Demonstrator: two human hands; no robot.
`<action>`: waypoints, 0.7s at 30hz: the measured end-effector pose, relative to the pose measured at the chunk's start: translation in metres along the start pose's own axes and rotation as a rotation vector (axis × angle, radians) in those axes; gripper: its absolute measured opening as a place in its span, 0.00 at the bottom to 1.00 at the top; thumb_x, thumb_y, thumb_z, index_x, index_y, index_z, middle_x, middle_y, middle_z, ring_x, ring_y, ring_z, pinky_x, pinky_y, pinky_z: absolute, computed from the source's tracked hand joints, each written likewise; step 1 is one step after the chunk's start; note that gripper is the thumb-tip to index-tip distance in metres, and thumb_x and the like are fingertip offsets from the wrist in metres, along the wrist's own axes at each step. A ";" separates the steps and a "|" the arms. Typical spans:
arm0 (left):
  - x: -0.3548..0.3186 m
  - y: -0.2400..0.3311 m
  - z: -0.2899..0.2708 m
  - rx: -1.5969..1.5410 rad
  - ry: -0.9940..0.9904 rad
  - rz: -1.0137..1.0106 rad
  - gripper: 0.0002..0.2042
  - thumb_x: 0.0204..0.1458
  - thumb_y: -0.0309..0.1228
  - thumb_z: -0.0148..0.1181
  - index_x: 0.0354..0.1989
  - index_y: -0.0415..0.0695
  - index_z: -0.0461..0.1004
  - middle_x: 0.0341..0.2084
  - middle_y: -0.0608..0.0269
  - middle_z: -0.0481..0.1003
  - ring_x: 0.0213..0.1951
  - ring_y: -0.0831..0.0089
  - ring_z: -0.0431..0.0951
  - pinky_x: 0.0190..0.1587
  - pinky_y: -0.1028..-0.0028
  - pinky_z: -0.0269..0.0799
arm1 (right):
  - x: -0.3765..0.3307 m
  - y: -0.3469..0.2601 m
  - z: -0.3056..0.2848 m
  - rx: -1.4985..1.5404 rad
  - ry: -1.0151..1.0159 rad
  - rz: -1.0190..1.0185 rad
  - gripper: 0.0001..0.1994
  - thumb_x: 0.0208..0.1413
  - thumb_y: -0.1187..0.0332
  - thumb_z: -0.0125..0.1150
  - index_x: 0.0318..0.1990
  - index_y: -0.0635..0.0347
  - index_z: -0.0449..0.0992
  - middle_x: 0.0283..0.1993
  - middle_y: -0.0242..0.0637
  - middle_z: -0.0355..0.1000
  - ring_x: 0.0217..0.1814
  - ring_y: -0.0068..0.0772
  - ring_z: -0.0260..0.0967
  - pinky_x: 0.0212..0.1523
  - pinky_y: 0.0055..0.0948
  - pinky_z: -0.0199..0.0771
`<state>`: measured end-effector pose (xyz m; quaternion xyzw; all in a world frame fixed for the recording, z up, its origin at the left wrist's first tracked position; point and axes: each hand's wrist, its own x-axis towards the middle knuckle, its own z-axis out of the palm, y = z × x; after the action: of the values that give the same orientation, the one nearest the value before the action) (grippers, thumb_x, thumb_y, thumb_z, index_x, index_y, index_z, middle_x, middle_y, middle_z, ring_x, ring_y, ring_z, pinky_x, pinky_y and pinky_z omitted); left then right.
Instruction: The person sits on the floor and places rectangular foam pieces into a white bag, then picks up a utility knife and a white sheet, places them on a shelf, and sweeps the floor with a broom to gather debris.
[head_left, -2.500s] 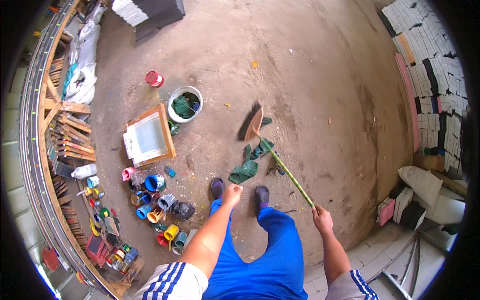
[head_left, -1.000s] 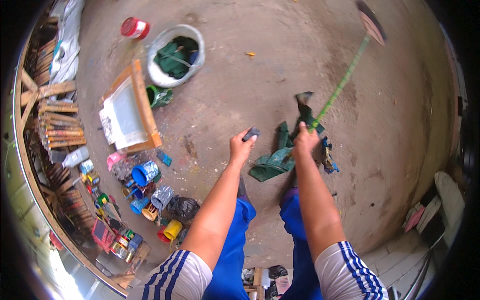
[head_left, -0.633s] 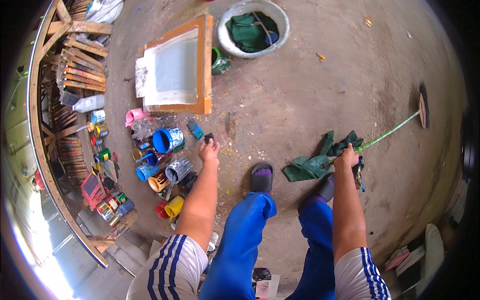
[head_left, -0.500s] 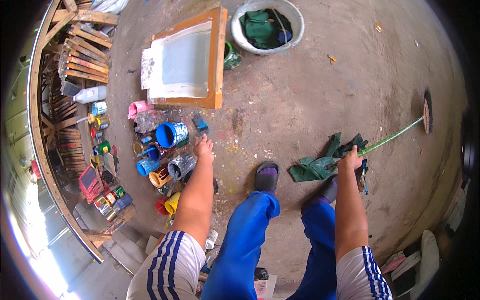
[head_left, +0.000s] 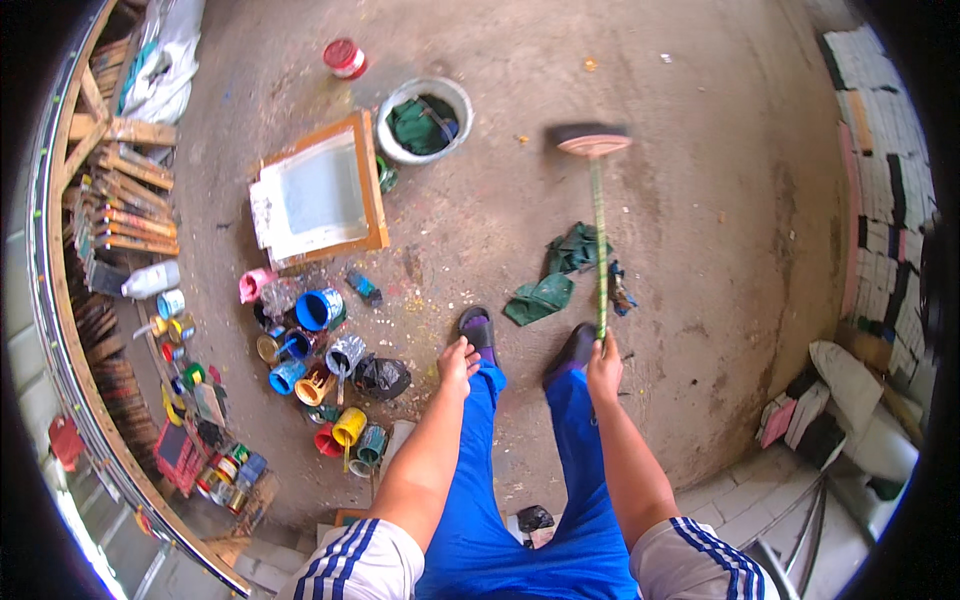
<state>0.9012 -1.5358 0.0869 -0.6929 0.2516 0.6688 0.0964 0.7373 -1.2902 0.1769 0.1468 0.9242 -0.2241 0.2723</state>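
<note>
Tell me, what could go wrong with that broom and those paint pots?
The broom, gripped in the right hand, might snag on the nearby green cloths. They lie just ahead of the right sandal, so they could be tripped over. And if someone bumped the open blue paint pot on the left, any paint inside could spill.

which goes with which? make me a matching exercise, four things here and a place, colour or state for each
Things:
1. broom
2. bucket
3. frame
4. bag

Descriptions:
A. black and crumpled
B. green cloth inside
C. orange-brown edges, pale middle
D. in the right hand

Right pairs: 1-D, 2-B, 3-C, 4-A
</note>
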 end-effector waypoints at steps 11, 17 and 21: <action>-0.125 -0.002 -0.030 0.291 -0.048 0.162 0.18 0.62 0.44 0.59 0.54 0.47 0.72 0.41 0.62 0.80 0.31 0.71 0.80 0.33 0.69 0.75 | -0.099 0.127 -0.193 -0.447 -0.135 0.058 0.24 0.66 0.59 0.48 0.69 0.28 0.64 0.44 0.51 0.79 0.46 0.57 0.78 0.45 0.55 0.77; -0.190 -0.054 -0.028 0.390 -0.026 0.159 0.15 0.62 0.44 0.60 0.51 0.49 0.74 0.37 0.64 0.80 0.29 0.73 0.79 0.29 0.71 0.73 | -0.146 0.169 -0.276 -0.487 -0.076 0.053 0.22 0.68 0.57 0.43 0.69 0.28 0.64 0.40 0.53 0.79 0.41 0.58 0.79 0.38 0.54 0.78; -0.224 -0.096 -0.027 0.421 -0.056 0.160 0.15 0.62 0.44 0.59 0.52 0.49 0.74 0.40 0.62 0.80 0.32 0.71 0.80 0.33 0.67 0.75 | -0.185 0.149 -0.274 -0.535 -0.205 -0.143 0.24 0.67 0.61 0.44 0.70 0.28 0.61 0.37 0.51 0.79 0.37 0.55 0.80 0.34 0.55 0.77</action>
<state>0.9752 -1.4177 0.2879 -0.6166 0.4368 0.6261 0.1925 0.8257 -1.0542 0.4385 -0.0192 0.9261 -0.0046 0.3768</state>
